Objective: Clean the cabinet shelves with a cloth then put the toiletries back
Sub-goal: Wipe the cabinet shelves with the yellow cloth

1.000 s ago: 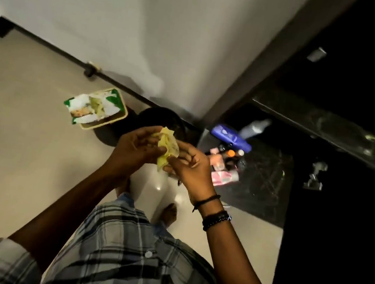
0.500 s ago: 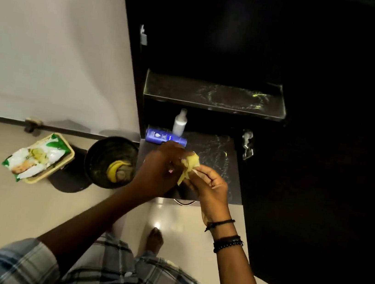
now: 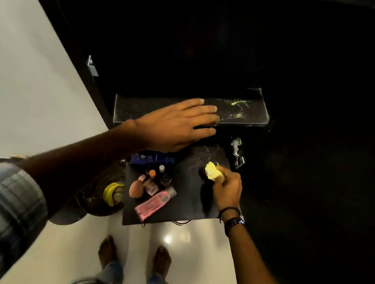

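I look down into a dark cabinet with two black shelves. My left hand (image 3: 177,123) reaches flat, fingers spread, over the upper shelf (image 3: 245,116), holding nothing. My right hand (image 3: 227,188) grips a crumpled yellow cloth (image 3: 211,171) against the lower shelf (image 3: 187,204). On the left part of that shelf lie the toiletries: a pink tube (image 3: 155,203), a blue bottle (image 3: 152,158) partly hidden under my left hand, a peach sponge (image 3: 136,188) and several small bottles (image 3: 156,177).
A round bin (image 3: 104,195) with a yellow peel inside stands on the floor left of the cabinet. A white wall (image 3: 23,70) runs along the left. A metal hinge (image 3: 236,152) sits at the cabinet's right side. My bare feet stand on glossy floor below.
My hands have separated: the left let go of the cloth and reached up over the upper shelf. The right carried the cloth down onto the lower shelf. My view swung toward the cabinet.
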A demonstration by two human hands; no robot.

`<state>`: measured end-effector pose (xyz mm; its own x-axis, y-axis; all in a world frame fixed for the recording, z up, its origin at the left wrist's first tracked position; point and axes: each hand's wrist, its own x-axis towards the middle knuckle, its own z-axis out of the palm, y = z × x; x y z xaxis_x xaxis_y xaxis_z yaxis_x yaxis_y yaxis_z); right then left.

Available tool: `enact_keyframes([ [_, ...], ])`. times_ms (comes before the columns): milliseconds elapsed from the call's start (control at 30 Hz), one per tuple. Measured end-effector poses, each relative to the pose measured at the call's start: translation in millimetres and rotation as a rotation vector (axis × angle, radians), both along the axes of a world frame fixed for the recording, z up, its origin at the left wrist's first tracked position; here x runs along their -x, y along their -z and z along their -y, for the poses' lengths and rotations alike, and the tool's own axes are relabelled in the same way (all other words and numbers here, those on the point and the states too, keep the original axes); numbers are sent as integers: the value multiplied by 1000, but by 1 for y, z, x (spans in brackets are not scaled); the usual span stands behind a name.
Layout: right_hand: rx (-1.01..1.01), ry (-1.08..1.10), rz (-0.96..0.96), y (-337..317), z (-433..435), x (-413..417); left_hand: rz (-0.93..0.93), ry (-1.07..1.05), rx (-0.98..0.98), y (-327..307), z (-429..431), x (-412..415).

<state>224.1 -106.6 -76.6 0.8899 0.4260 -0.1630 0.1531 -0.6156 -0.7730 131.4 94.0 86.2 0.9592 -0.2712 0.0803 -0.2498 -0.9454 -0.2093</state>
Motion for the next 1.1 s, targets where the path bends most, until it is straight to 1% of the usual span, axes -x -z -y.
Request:
enact_keyframes([
  [67,109,-80,88,13,-5,-1,-21,47,-57,-3,-10,-11],
  [133,176,-156,151,27,-12,0,-25,84,-81,-3,-17,-22],
  [267,412,-455,150,56,-21,14,-54,104,-46,11,-30,-27],
  [333,436,-546,203,65,-23,20,-64,67,-19,22,-34,-24],
  [433,515,-599,248,70,-26,9,-47,49,-9,29,-35,-24],
  [467,544,-598,259,68,-30,0,-39,58,-21,30,-34,-24],
  [533,590,-519,277,68,-42,-21,-19,51,-33,33,-34,-24],
  [600,670,-457,253,68,-61,-44,2,47,-54,35,-33,-24],
  [700,767,-470,203,53,-94,-61,14,51,-63,35,-33,-25],
  [767,736,-545,242,41,-113,-53,15,46,-59,34,-33,-25],
  [833,652,-616,260,39,-122,-34,9,41,-54,34,-34,-25],
  [900,572,-619,298,44,-112,-13,1,35,-51,34,-35,-24],
  [967,526,-541,328,48,-89,-5,2,31,-35,34,-34,-24],
  [1033,626,-514,278,49,-58,-2,2,34,-26,34,-33,-24],
  [1100,772,-554,280,58,-38,-8,9,40,-25,34,-32,-23],
])
